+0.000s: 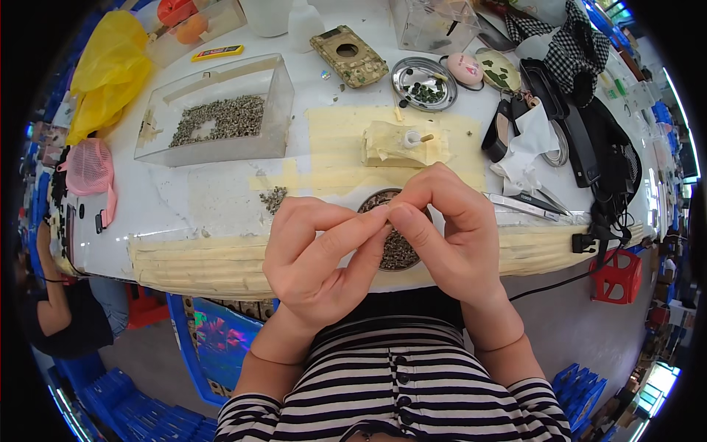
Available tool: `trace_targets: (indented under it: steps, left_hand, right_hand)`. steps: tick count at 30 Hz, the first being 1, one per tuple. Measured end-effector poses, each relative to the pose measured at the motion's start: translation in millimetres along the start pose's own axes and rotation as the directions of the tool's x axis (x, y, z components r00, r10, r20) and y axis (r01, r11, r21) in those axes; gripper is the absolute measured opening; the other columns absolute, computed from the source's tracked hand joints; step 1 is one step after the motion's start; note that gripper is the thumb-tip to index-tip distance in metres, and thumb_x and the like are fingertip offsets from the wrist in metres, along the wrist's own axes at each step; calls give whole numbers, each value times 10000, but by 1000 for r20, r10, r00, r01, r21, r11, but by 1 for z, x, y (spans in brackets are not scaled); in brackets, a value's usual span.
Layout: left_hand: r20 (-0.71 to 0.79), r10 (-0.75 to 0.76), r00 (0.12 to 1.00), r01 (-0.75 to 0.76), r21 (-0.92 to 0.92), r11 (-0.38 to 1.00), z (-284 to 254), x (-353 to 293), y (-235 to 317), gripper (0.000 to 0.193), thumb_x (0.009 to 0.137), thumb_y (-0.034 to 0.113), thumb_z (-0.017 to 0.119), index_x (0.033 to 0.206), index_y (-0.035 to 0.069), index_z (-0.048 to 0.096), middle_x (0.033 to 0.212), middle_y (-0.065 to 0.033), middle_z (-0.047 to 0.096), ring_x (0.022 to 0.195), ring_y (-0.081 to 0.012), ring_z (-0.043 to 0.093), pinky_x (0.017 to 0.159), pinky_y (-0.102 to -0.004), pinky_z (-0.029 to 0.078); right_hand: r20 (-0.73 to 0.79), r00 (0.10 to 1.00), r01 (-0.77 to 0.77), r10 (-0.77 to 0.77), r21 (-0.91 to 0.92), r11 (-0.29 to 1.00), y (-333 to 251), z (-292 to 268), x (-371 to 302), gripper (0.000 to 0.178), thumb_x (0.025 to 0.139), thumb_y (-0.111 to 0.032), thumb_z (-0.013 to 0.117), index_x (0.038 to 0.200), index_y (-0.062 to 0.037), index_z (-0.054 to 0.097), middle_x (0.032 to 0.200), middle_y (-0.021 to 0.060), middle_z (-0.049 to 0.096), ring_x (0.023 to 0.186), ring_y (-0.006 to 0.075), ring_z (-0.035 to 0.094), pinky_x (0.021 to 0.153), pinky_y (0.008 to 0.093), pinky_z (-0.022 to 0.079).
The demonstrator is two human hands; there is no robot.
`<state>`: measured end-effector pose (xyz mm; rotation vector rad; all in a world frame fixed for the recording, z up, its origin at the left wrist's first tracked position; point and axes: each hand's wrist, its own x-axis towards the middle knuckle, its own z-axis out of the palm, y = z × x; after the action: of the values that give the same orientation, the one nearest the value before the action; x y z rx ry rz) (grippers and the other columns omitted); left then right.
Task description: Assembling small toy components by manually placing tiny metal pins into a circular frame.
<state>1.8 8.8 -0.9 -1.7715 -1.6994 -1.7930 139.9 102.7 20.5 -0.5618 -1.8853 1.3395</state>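
My left hand (313, 254) and my right hand (460, 232) meet fingertip to fingertip over the front of the table. Thumb and forefinger of each are pinched together. Whatever sits between the fingertips is too small to make out. Directly beneath them is a round dish filled with small grey-brown pieces (398, 255), partly covered by my hands. A loose heap of small grey pieces (273, 199) lies just beyond my left hand. Past my right fingers stands a block wrapped in cream tape (383, 152), with a small white cup (412, 138) and a short stick on it.
A clear bin (278, 121) of small grey pieces stands far left, beside a yellow bag (110, 70). At the back are a camouflage-patterned model part (361, 68) and a metal dish (399, 82) with dark green pieces. Tweezers (521, 206) lie right. A person (70, 317) sits left.
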Motion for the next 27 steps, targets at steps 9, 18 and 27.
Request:
trace_targets:
  steps: [9,18,27]
  left_hand:
    - [2,5,1000,-5,43,999,1,2,0,313,664,-54,817,951,56,760,806,-28,643,701,-194,560,610,-303,425]
    - [-19,-64,998,64,8,998,0,-2,-3,306,675,-54,814,954,58,756,812,-25,635,709,-198,559,621,-305,429]
    - [59,8,998,-8,-3,1000,-4,3,-1,342,672,-28,815,985,100,768,834,3,648,760,-187,562,662,-303,432]
  right_hand:
    - [-123,976,154,-181,-203,967,0,0,-3,113,771,-56,803,845,-40,720,787,46,642,708,196,552,645,294,449]
    - [-45,934,306,-353,-405,862,-1,0,-8,238,747,-43,803,983,-51,771,805,50,660,725,202,566,633,295,448]
    - [-66,995,68,-70,-32,997,7,2,-12,138,769,-57,805,886,-21,742,800,64,651,722,198,569,647,295,452]
